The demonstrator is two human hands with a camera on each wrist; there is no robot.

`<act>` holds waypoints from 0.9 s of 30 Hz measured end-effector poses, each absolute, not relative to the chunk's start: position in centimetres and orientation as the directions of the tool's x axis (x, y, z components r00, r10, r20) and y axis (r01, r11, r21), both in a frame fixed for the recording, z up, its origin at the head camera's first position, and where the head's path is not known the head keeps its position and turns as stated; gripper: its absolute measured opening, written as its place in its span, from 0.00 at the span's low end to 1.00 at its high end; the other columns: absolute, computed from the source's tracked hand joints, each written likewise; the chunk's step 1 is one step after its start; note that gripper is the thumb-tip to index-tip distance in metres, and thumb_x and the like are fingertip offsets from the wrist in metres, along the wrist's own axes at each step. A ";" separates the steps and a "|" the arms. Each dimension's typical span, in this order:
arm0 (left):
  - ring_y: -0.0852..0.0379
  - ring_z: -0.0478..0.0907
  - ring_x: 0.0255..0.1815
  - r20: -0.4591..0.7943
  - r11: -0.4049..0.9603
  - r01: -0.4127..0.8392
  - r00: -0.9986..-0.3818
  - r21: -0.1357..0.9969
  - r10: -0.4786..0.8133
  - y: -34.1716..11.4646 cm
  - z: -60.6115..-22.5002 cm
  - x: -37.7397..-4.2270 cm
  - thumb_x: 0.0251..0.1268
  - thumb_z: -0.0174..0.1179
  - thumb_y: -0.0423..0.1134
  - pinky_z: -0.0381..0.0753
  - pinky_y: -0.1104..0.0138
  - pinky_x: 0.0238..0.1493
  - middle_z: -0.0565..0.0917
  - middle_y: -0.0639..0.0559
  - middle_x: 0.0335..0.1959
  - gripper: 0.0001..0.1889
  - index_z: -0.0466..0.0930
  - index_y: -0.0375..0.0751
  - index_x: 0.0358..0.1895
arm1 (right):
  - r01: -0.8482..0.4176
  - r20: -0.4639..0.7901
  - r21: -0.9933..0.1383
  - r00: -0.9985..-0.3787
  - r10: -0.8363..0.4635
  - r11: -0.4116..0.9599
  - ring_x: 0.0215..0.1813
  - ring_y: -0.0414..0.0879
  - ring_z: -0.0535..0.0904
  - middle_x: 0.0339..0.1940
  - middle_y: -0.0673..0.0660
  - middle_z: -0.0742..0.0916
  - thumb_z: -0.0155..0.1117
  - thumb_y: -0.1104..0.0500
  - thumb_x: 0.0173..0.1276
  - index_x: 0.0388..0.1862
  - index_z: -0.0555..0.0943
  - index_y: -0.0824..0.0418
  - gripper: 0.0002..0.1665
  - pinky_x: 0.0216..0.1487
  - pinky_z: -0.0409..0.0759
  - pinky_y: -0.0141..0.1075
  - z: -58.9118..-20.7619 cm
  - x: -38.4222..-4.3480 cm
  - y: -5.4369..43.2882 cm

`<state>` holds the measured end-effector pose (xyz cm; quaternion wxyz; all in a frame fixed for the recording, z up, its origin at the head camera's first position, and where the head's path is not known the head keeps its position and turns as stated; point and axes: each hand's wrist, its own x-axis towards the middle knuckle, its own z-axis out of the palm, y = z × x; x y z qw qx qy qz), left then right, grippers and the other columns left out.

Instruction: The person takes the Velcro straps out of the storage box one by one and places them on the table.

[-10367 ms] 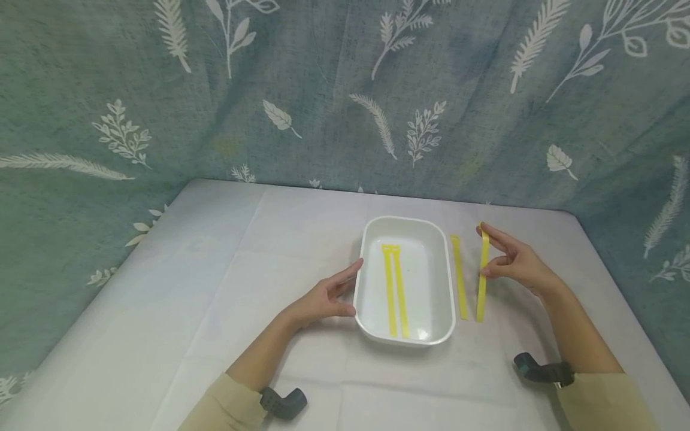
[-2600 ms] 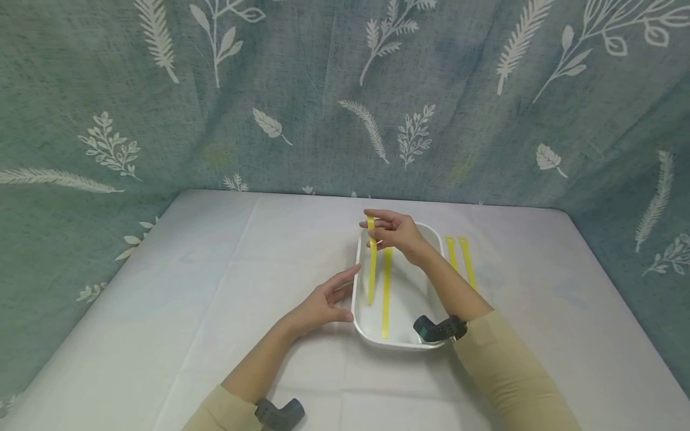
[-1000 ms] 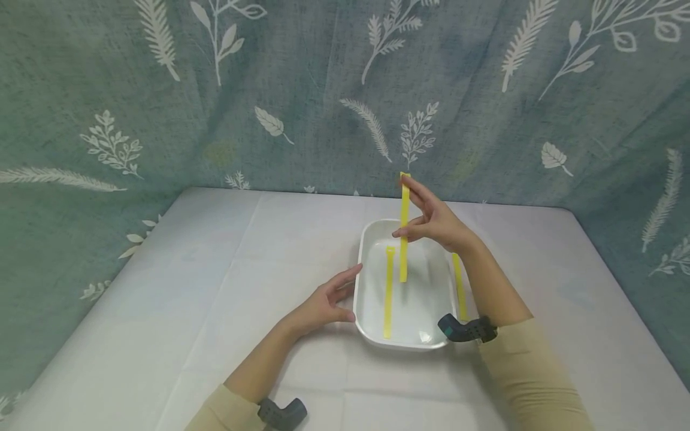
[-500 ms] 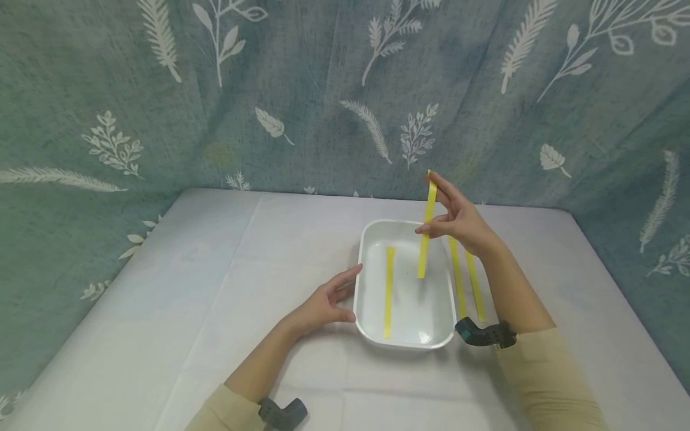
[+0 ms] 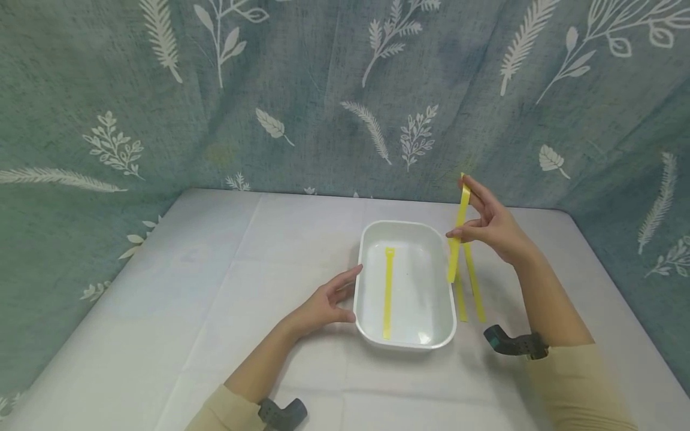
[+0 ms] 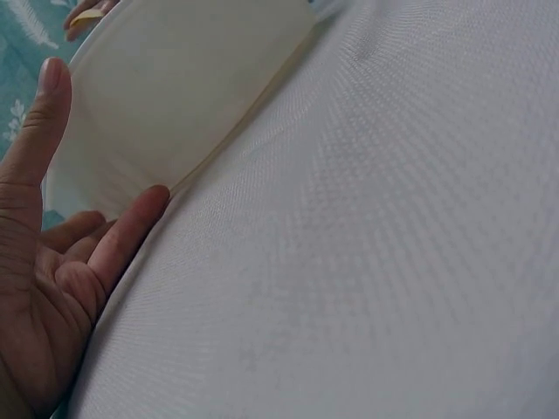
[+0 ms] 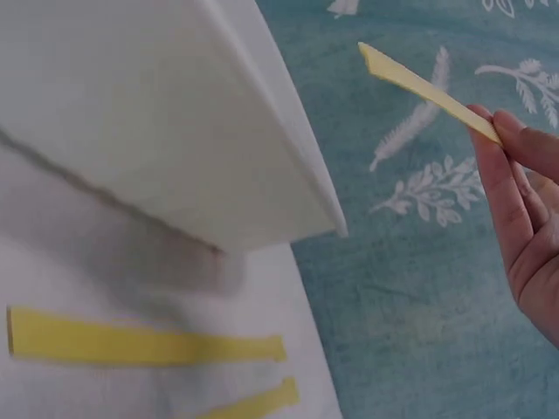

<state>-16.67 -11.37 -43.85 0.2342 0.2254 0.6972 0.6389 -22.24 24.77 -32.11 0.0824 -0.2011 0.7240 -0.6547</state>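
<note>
My right hand (image 5: 498,233) pinches a yellow cable tie (image 5: 463,206) between thumb and fingers, upright in the air just beyond the white tray's right rim. In the right wrist view the held tie sticks out past the fingertips. A second yellow tie (image 5: 388,296) lies lengthwise inside the white tray (image 5: 423,287), left of its middle. Two more ties lie on the cloth right of the tray, one nearer it (image 5: 461,305) and one farther out (image 5: 476,293); the right hand and held tie partly cover them. My left hand (image 5: 326,304) touches the tray's left side, fingers relaxed.
White cloth (image 5: 259,371) covers the table. A green leaf-patterned curtain (image 5: 323,108) stands behind it and at both sides. The tray's walls (image 7: 175,113) rise above the cloth. Dark wrist cameras (image 5: 512,344) sit on both forearms.
Earlier the tray held two ties; now one lies there. My right hand has lifted one from over the tray and carried it right, past the rim. The left hand stays put.
</note>
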 end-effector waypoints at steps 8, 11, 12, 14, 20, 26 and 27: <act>0.45 0.54 0.74 -0.020 0.071 0.032 -0.783 0.997 0.621 -11.3 -43.9 -16.7 0.42 0.74 0.49 0.65 0.56 0.67 0.49 0.52 0.77 0.52 0.54 0.59 0.74 | -0.146 0.083 -0.971 -0.949 -0.306 0.191 0.36 0.43 0.85 0.79 0.48 0.49 0.64 0.75 0.58 0.77 0.45 0.40 0.59 0.38 0.85 0.34 -32.2 -21.2 27.0; 0.45 0.54 0.74 -0.025 0.078 0.029 -0.787 0.996 0.617 -11.4 -43.9 -16.6 0.42 0.74 0.48 0.66 0.56 0.67 0.50 0.52 0.77 0.51 0.54 0.60 0.73 | -0.148 0.081 -0.965 -0.955 -0.287 0.219 0.36 0.43 0.85 0.79 0.49 0.49 0.64 0.75 0.58 0.77 0.44 0.42 0.59 0.38 0.85 0.33 -32.3 -20.9 27.8; 0.45 0.54 0.74 -0.029 0.080 0.027 -0.787 0.996 0.616 -11.4 -43.9 -16.6 0.43 0.74 0.47 0.66 0.56 0.67 0.50 0.52 0.77 0.51 0.54 0.61 0.73 | -0.149 0.081 -0.963 -0.955 -0.284 0.226 0.36 0.43 0.85 0.79 0.48 0.49 0.64 0.75 0.59 0.77 0.44 0.43 0.59 0.38 0.85 0.33 -32.4 -20.8 28.1; 0.46 0.54 0.74 -0.031 0.084 0.026 -0.788 0.996 0.615 -11.4 -43.9 -16.7 0.43 0.74 0.47 0.66 0.56 0.67 0.50 0.53 0.77 0.51 0.54 0.62 0.73 | -0.151 0.080 -0.959 -0.957 -0.279 0.240 0.36 0.42 0.86 0.79 0.48 0.49 0.64 0.75 0.59 0.77 0.44 0.42 0.59 0.38 0.85 0.33 -32.5 -20.7 28.6; 0.45 0.54 0.74 -0.028 0.082 0.030 -0.785 0.996 0.618 -11.4 -43.9 -16.7 0.43 0.74 0.46 0.66 0.56 0.67 0.50 0.52 0.77 0.51 0.54 0.61 0.73 | -0.130 0.051 -0.945 -0.965 -0.255 0.300 0.39 0.41 0.85 0.79 0.48 0.49 0.66 0.72 0.58 0.77 0.42 0.41 0.60 0.40 0.84 0.31 -33.0 -20.2 29.6; 0.44 0.54 0.74 -0.017 0.073 0.036 -0.784 0.997 0.621 -11.4 -44.0 -16.7 0.43 0.74 0.47 0.65 0.56 0.67 0.50 0.51 0.77 0.51 0.54 0.59 0.74 | -0.133 0.046 -0.933 -0.966 -0.256 0.334 0.36 0.44 0.85 0.79 0.52 0.50 0.67 0.74 0.55 0.78 0.41 0.45 0.63 0.39 0.85 0.33 -33.7 -19.8 30.5; 0.44 0.54 0.74 -0.015 0.070 0.037 -0.784 0.997 0.621 -11.4 -44.0 -16.7 0.43 0.74 0.47 0.65 0.56 0.67 0.50 0.51 0.77 0.51 0.54 0.59 0.74 | -0.134 0.046 -0.932 -0.965 -0.257 0.336 0.35 0.44 0.85 0.79 0.53 0.50 0.67 0.74 0.55 0.78 0.41 0.46 0.63 0.38 0.85 0.33 -33.9 -19.7 30.7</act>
